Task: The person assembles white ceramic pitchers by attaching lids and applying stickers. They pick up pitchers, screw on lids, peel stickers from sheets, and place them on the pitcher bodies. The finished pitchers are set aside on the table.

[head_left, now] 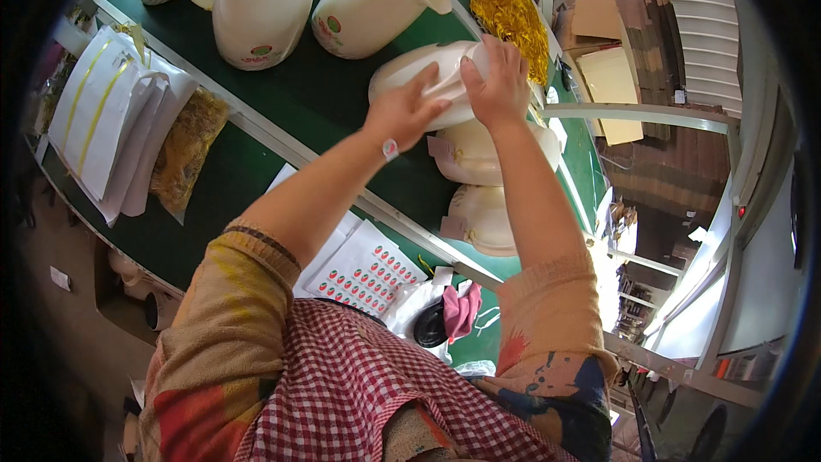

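1. Step in hand, as judged: a cream plastic jug body (pixel 428 77), lying on its side on the green work surface (pixel 325 94), was being handled with both hands, apparently for labelling or fitting. A small round sticker (pixel 390 149) was seen stuck at the left wrist.
2. Left hand (pixel 406 111): the fingers were spread and curled over the near side of the jug body, pressed against it rather than closed around it.
3. Right hand (pixel 496 81): the fingers were laid flat over the upper end of the jug body, loosely bent, steadying it.
4. Next move, as judged: the jug body would need to be kept from rolling while one hand is freed.
5. Two further cream jug bodies (pixel 487 162) were lying just nearer, each with a pale paper tag at its left side.
6. Three upright cream jugs (pixel 256 17), each marked with a small round red-and-green label, were standing at the far edge.
7. A sticker sheet (pixel 363 278), white with rows of red-and-green dots, was lying near the apron.
8. A stack of white sheets with yellow stripes (pixel 103 111) was placed at the left, beside a clear bag of yellow strands (pixel 184 150).
9. A heap of golden shredded filling (pixel 513 21) was lying beyond the hands.
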`<state>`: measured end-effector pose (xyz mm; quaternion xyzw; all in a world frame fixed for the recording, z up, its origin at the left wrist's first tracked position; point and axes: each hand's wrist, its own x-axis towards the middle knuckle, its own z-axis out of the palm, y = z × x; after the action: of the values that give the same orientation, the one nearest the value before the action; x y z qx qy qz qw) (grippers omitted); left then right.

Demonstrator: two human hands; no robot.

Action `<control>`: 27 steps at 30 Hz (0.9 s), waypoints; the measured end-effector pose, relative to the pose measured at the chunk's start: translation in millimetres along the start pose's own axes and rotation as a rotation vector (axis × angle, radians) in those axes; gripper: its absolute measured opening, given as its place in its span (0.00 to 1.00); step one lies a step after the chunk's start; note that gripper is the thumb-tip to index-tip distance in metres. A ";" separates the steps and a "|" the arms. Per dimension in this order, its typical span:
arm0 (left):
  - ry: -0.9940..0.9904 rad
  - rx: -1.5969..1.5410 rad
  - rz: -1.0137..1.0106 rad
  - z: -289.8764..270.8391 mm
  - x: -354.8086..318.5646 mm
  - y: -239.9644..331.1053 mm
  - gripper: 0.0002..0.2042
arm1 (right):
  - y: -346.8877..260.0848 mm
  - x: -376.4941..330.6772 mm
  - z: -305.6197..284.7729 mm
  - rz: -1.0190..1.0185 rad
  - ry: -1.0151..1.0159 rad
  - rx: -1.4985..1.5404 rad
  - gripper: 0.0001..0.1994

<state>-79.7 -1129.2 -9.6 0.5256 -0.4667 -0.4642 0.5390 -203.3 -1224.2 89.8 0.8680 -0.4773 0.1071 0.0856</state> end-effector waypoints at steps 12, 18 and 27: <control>0.542 0.424 0.337 -66.8 54.3 12.3 0.42 | -36.5 133.5 -32.0 -0.243 0.067 0.198 0.39; 0.517 0.494 0.299 -94.7 111.6 13.2 0.54 | -60.5 186.9 4.9 -0.233 -0.385 0.246 0.42; 0.461 0.429 0.392 -106.3 115.5 3.8 0.53 | -38.8 160.6 17.4 -0.420 -0.128 0.385 0.40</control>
<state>41.0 -1229.4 -5.3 0.6177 -0.5117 -0.1133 0.5863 -84.9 -1338.1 114.3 0.9530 -0.2626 0.1207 -0.0906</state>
